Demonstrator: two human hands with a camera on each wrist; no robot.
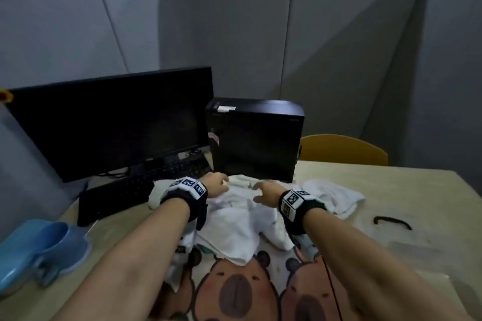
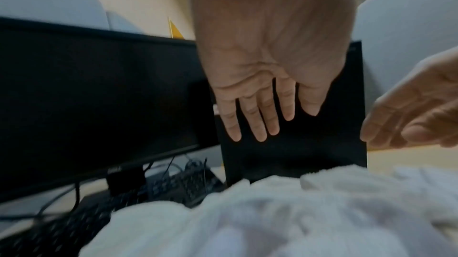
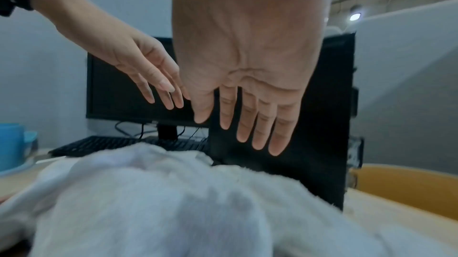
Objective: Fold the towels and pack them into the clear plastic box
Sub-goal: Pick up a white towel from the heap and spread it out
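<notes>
A heap of crumpled white towels (image 1: 234, 224) lies mid-table, partly on a capybara-print cloth (image 1: 234, 292). One more white towel (image 1: 333, 198) is spread to the right. My left hand (image 1: 217, 185) and right hand (image 1: 262, 190) hover side by side over the heap's far end, fingers straight, holding nothing. The left wrist view shows the left hand (image 2: 265, 124) above the towels (image 2: 272, 212) with a gap between. In the right wrist view the right hand (image 3: 247, 136) is likewise clear of the towels (image 3: 161, 202). A faint clear plastic piece (image 1: 417, 250) with a black handle (image 1: 392, 221) lies at right.
A black computer tower (image 1: 255, 138) stands just beyond the hands, with a monitor (image 1: 109, 122) and keyboard (image 1: 117, 195) at the left. A blue cup (image 1: 44, 247) sits at the near left. A yellow chair back (image 1: 344, 148) rises behind the table's far edge.
</notes>
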